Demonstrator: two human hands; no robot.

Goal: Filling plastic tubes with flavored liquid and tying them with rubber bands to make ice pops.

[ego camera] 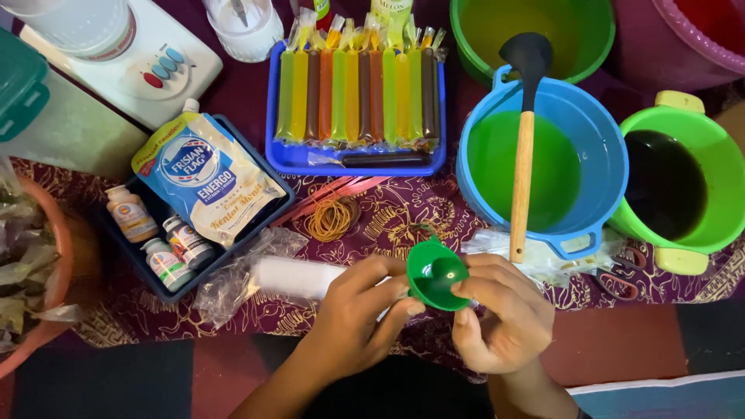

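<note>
On the patterned cloth (388, 217) near the blue pot (613, 163) of green liquid, our left hand (357, 310) and right hand (500, 314) pinch a green funnel (436, 273), apparently seating it in a thin clear bag, so next we judge steady ladling is needed.

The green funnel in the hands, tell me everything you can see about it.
The green funnel is small, glossy and looks like plastic, with a round open bowl and a light glare inside. It is tilted, its mouth facing up toward the camera, so its spout is hidden. The left hand and right hand both pinch its rim from either side, holding it above the patterned cloth, just in front of the blue bowl of green liquid.
</note>
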